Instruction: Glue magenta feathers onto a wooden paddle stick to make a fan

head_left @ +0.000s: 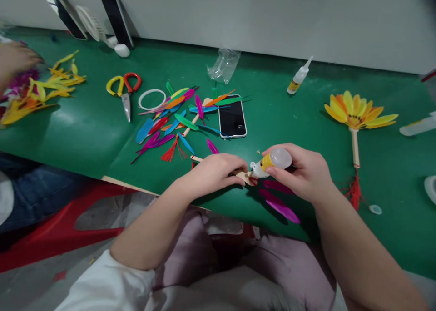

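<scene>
My right hand [303, 170] is wrapped round a glue bottle [276, 159] with a yellow label, tipped so its nozzle points down to the left. Under the nozzle lies the flat head of a wooden fan handle [245, 178], which my left hand [221, 172] grips between thumb and fingers. Most of the handle is hidden by that hand; a thin end [196, 158] shows beyond it with a bit of red string. Magenta feathers [279, 205] stick out to the right of the wooden head, below my right hand. Whether the nozzle touches the wood I cannot tell.
Loose coloured feathers [160, 125], a phone [232, 116], scissors [125, 93] and a white ring [152, 100] lie beyond my left hand. A second glue bottle [299, 77] stands behind. At right lies a yellow feather fan [354, 140]. Another person's hand [17, 61] is among yellow feathers at far left.
</scene>
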The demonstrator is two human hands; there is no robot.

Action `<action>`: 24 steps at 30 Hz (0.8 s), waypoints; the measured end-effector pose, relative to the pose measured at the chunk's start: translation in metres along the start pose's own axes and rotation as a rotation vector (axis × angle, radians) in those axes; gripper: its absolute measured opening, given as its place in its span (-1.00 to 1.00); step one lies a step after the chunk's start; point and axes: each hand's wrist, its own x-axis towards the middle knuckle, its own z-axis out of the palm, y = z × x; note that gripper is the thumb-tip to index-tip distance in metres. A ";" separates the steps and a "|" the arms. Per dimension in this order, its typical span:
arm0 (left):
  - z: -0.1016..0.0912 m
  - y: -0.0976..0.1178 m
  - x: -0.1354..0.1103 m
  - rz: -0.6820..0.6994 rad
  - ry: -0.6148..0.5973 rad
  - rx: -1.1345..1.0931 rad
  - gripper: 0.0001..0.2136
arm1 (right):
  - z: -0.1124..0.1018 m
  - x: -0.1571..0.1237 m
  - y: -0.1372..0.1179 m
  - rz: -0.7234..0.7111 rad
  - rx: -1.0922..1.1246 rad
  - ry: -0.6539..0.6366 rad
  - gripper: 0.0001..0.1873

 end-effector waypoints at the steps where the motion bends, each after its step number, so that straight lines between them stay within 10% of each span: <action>1: 0.000 0.000 0.000 0.001 0.000 0.000 -0.75 | 0.000 0.000 0.000 -0.010 0.001 -0.005 -0.73; 24: -0.001 0.000 -0.001 -0.012 -0.006 -0.001 -0.76 | 0.004 -0.001 0.004 -0.008 -0.019 -0.006 -0.66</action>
